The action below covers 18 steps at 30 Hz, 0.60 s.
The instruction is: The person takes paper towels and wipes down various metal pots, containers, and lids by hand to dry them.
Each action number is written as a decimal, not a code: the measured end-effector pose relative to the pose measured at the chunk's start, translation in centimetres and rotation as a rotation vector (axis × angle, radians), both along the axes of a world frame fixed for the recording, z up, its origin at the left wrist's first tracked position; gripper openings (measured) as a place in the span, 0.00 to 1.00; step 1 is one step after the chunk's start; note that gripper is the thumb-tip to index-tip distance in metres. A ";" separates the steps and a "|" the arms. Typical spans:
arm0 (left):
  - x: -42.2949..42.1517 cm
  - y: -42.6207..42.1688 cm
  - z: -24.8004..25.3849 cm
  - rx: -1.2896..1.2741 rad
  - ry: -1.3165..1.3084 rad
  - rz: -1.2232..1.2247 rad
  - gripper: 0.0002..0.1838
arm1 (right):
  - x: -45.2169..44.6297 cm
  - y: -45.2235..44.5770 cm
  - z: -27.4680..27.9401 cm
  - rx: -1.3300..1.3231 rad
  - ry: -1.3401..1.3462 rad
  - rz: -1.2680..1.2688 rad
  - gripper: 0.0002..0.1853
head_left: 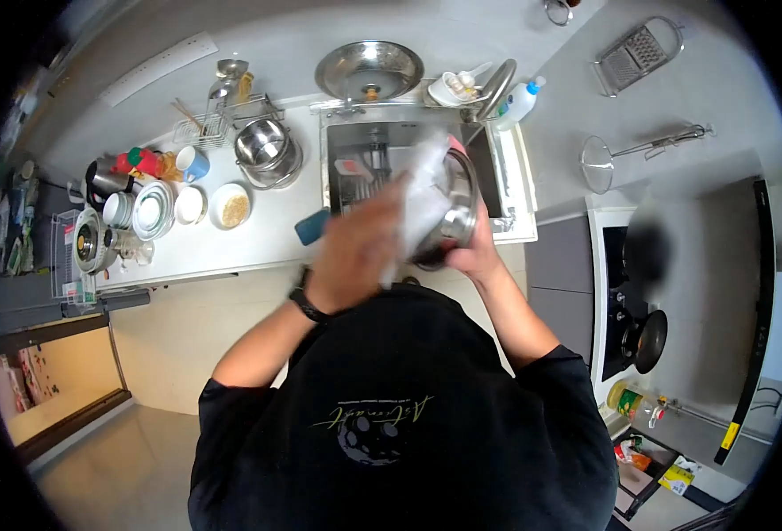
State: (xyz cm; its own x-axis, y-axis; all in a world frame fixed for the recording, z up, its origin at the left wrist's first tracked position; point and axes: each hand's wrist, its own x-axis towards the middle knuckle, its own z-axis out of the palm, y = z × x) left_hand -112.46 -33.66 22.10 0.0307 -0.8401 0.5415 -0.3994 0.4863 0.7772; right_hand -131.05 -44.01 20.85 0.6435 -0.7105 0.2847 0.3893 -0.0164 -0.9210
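A shiny round steel bowl (458, 212) is tilted on its side in front of my chest, near the front edge of the sink. My right hand (479, 250) grips it by its right side, the thumb towards me and the fingers partly behind it. A white cloth (424, 190), blurred by motion, lies against the bowl's left side. Behind that cloth on the left is my left hand (355, 252), also smeared, with a dark band on the wrist; it presses the cloth to the steel. The bowl's inside is mostly covered by the cloth.
Behind the hands is a sink (342, 133) with a faucet (497, 84). Stacked steel pots (267, 155), a bowl of grains (231, 207), a blue mug (192, 165) and several dishes stand left. At right are a stove (616, 305) and pans (650, 341).
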 end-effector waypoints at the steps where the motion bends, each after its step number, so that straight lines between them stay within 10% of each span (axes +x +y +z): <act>1: -1.1 0.6 0.7 -0.007 0.043 -0.007 0.21 | 0.4 -0.4 -0.1 -0.125 0.094 -0.088 0.74; 7: 2.5 0.4 -1.8 0.292 0.450 0.190 0.19 | 0.2 -0.2 2.2 -0.575 0.630 -0.391 0.71; 9: 1.8 -0.7 -1.2 0.273 1.318 -0.026 0.21 | 0.6 -0.1 2.1 -0.766 0.684 -0.420 0.71; 16: 0.3 -2.5 -5.8 0.142 0.260 0.209 0.17 | 1.2 0.3 2.8 -0.960 0.745 -0.301 0.72; 18: 1.2 -2.0 -6.2 0.374 0.744 0.196 0.16 | 0.1 -0.6 1.9 -0.800 0.498 -0.299 0.68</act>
